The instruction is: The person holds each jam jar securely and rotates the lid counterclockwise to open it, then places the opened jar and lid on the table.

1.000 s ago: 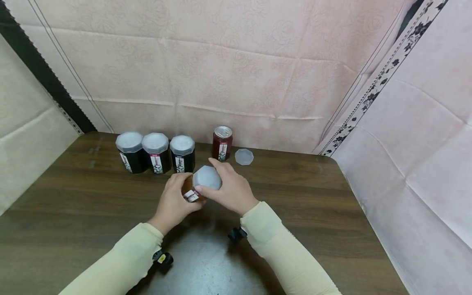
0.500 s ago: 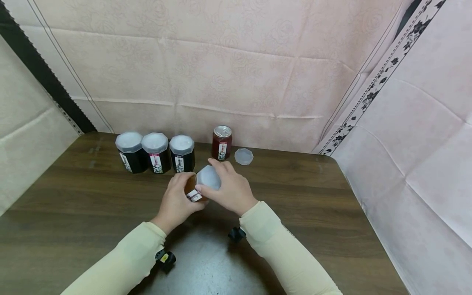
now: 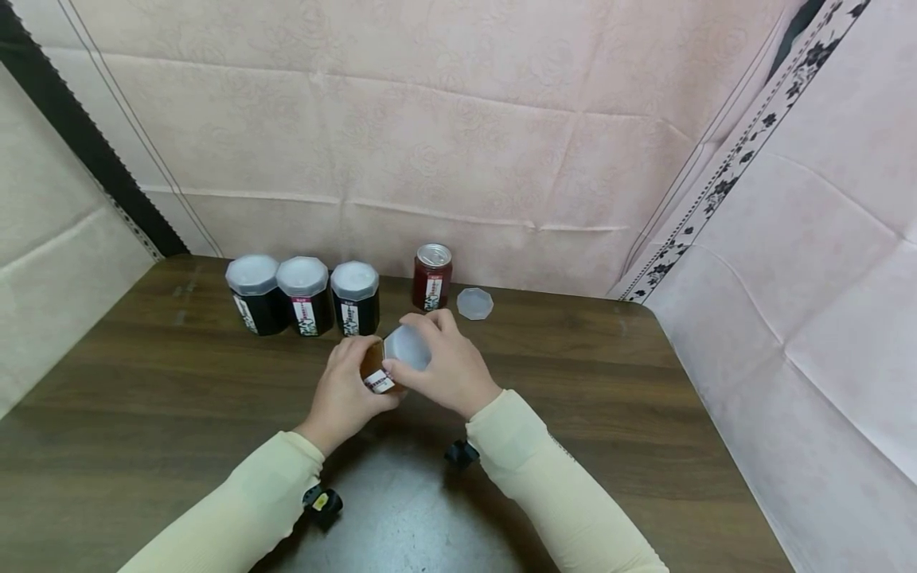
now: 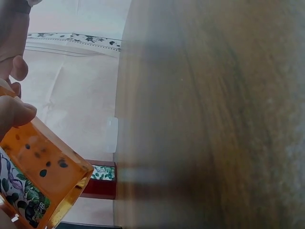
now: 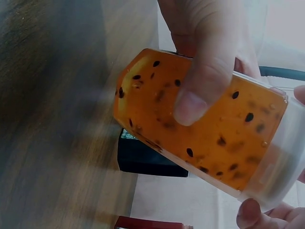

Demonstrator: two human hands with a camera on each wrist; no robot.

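Observation:
A tilted clear jar (image 3: 371, 362) of orange jelly or drink with dark seeds is held above the table between both hands. My left hand (image 3: 346, 394) grips its body, and the left thumb presses flat along the side in the right wrist view. Across the jar's end fits a translucent white lid (image 3: 407, 348), seen as a frosted cap (image 5: 281, 152) in the right wrist view. My right hand (image 3: 453, 368) pinches this lid at its edges between thumb and fingers. A printed label (image 4: 24, 191) shows on the jar in the left wrist view.
Three dark jars with white lids (image 3: 302, 298) stand in a row at the back left. A dark red can-topped jar (image 3: 433, 280) without a white lid stands right of them, beside a loose translucent lid (image 3: 474, 304). Cloth (image 3: 444, 143) hangs behind the wooden table (image 3: 609, 382).
The orange jar and my left hand have shifted slightly to the right. My right fingers have bent a little more over the lid's far edge. Things at the back stay put.

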